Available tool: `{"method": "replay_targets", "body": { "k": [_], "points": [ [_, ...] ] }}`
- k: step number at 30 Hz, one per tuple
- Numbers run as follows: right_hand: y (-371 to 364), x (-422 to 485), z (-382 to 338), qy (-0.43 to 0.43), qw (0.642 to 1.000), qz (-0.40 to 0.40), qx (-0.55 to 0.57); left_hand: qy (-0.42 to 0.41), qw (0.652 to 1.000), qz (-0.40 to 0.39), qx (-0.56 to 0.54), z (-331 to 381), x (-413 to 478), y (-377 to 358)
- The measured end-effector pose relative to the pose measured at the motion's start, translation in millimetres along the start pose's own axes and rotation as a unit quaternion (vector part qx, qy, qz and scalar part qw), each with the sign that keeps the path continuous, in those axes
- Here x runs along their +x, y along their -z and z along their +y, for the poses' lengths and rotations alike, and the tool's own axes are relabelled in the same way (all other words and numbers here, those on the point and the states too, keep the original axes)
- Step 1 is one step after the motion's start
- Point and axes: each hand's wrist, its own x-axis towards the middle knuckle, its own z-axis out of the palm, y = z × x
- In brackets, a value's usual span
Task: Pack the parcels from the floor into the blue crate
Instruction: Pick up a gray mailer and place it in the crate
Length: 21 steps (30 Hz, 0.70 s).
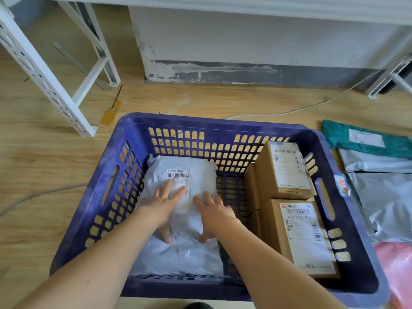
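- Both hands are inside the crate [223, 123]. Left hand [166, 204] and right hand [214, 212] lie flat on the grey mailer [189, 255], fingers spread, side by side and not touching. Neither grips anything.
- The mailer lies label up on the crate floor in the left half, close to the left wall.
- Far box [287, 168] and near box [305, 235] line the right wall, with bare crate floor between them and the mailer.
- We read the step as seating and flattening the mailer.
- To do it well, we press palms down and outward to bleed the air, nudge the mailer hard to the left wall, and leave the middle strip free.
- We keep the label up and don't crease across the barcode.
- Not yet packed, on the floor right of the crate: green mailer [365, 139], silver bags [383, 192], pink parcel [396, 264]. We judge the task as partway.
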Motion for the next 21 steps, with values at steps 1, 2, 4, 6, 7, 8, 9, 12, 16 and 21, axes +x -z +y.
{"method": "replay_targets", "body": {
  "k": [1, 2, 4, 6, 7, 8, 9, 12, 16, 21],
  "points": [
    [-3, 0, 2, -0.002, 1.000, -0.015, -0.004, 0.003, 1.000, 0.003, 0.017, 1, 2, -4],
    [-5, 0, 6, -0.001, 1.000, -0.030, 0.001, 0.009, 0.999, 0.003, 0.033, 3, 4, -5],
    [-6, 1, 13, 0.006, 0.999, -0.052, 0.011, 0.018, 0.998, -0.003, 0.054, 7, 7, -5],
    [-1, -4, 18, 0.015, 0.999, -0.050, 0.012, 0.024, 0.998, -0.012, 0.057, 11, 7, -4],
    [2, -8, 21, 0.017, 0.999, -0.038, 0.020, 0.027, 0.998, -0.016, 0.053, 12, 6, -3],
    [5, -13, 24, 0.017, 0.999, -0.019, 0.038, 0.030, 0.998, -0.020, 0.046, 13, 5, -2],
    [8, -18, 28, 0.014, 0.998, 0.003, 0.061, 0.032, 0.998, -0.025, 0.038, 14, 4, 1],
    [27, -38, 42, 0.009, 0.990, 0.075, 0.118, 0.028, 0.999, -0.019, 0.026, 18, -1, 20],
    [55, -76, 56, 0.013, 0.974, 0.167, 0.151, -0.015, 0.998, 0.053, 0.026, 38, -17, 48],
    [80, -126, 75, -0.002, 0.953, 0.253, 0.165, -0.097, 0.986, 0.132, -0.024, 78, -45, 82]
  ]
}}
